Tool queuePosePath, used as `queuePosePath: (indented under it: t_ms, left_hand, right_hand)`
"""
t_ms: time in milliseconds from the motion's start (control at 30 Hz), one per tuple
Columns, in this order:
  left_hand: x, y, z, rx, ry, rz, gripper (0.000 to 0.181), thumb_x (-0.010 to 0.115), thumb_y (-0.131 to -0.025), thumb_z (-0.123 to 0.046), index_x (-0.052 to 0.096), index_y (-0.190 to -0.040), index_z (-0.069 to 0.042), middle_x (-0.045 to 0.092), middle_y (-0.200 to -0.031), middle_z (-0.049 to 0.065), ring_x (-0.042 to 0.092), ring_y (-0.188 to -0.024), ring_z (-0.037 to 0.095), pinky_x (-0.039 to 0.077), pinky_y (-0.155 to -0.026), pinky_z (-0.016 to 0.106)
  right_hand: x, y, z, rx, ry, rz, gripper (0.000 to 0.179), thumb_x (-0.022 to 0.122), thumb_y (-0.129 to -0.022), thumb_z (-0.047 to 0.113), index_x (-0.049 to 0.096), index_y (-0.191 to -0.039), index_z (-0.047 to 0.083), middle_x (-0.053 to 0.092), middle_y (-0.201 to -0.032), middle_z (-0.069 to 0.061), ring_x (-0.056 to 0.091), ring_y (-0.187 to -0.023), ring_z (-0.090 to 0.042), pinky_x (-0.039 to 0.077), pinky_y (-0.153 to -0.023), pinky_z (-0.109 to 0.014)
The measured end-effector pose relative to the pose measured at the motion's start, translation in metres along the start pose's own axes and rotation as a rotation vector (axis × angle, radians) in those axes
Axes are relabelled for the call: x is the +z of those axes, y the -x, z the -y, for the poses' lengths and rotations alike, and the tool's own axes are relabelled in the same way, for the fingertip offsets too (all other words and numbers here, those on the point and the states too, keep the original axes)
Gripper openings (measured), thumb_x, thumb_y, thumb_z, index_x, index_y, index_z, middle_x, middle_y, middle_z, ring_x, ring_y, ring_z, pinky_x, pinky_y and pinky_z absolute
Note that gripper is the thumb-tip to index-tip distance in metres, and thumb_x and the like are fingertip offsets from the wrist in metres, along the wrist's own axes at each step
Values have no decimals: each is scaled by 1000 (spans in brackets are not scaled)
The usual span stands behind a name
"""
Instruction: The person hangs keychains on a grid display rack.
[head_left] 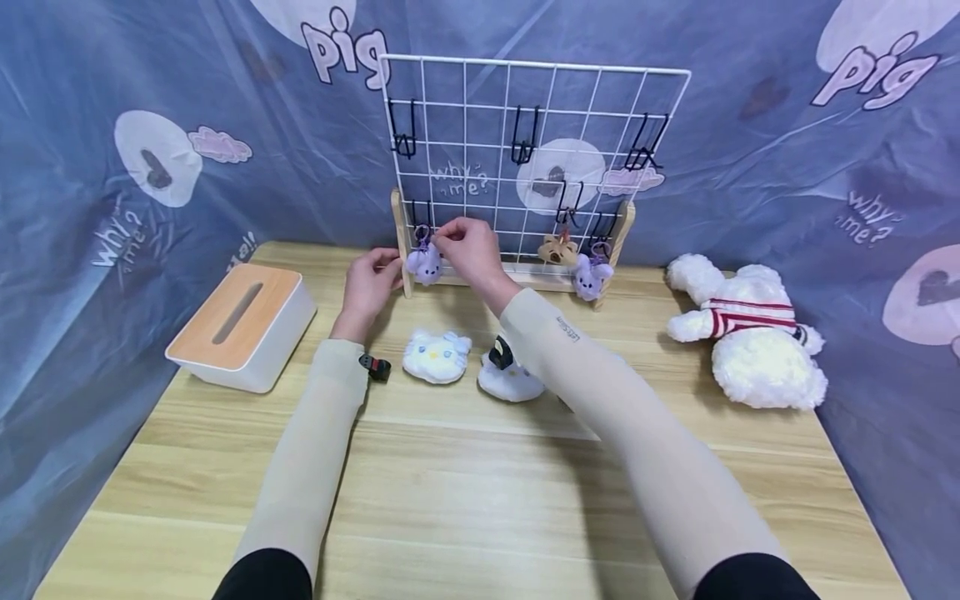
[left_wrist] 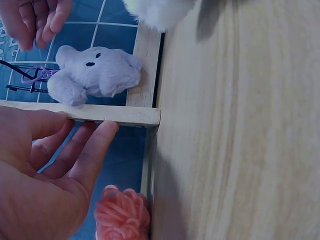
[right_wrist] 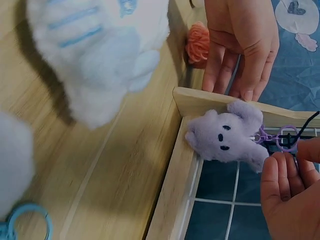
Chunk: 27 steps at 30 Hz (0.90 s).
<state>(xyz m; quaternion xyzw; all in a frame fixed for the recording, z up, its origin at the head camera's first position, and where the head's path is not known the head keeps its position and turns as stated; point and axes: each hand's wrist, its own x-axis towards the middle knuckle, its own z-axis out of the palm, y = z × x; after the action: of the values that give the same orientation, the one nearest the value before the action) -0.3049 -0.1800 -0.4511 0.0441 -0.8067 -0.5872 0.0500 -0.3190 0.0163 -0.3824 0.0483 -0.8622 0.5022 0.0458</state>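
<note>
A purple plush keychain (head_left: pixel 426 263) hangs by its purple ring (right_wrist: pixel 286 138) at a black hook on the lower left of the white wire rack (head_left: pixel 525 64). My right hand (head_left: pixel 474 248) is beside that hook with loosely bent fingers; the left wrist view shows it apart from the plush and holding nothing. My left hand (head_left: pixel 371 285) touches the outer side of the rack's left wooden post (left_wrist: pixel 115 114) with its fingertips and thumb. On the rack's right side hang a brown plush keychain (head_left: pixel 558 249) and another purple plush keychain (head_left: pixel 590 277).
Two white plush pieces (head_left: pixel 437 356) (head_left: pixel 510 382) lie on the table before the rack. A tissue box (head_left: pixel 288 329) with a wooden lid stands left, a white plush toy (head_left: pixel 765 367) lies right. Behind the left post is a coral yarn bundle (left_wrist: pixel 122 215). Further black hooks (head_left: pixel 525 137) sit higher.
</note>
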Motion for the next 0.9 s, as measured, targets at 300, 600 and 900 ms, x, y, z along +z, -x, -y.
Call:
queuePosePath:
  t_ms: [300,600,900]
  left_hand:
    - [2,2,1,3,-2,-4,33,63,-115,-13,69,-142,4,69,-129,25,75,-117,34,73,-102,36]
    - [3,1,4,-6,2,-8,33,64,-115,-14,70,-141,4,70,-130,25,74,-110,28,73,-101,33]
    - [1,-2,3,-10,-5,2,34,63,-115,-14,69,-144,3,69,-135,26,75,-118,36,72,-104,36]
  right_hand:
    - [-31,22,-12,-57,56,68,14,81,-104,23,84,-110,11,82,-104,-7,70,-93,-18,58,-82,-27]
    - [-75,50,-20,-70,59,139,17,81,-105,23,83,-115,10,83,-110,-10,71,-95,-19,58,-77,-24]
    - [-125,81,-33,-47,26,175,22,81,-105,19,81,-123,7,81,-122,-13,72,-99,-15,61,-79,-17]
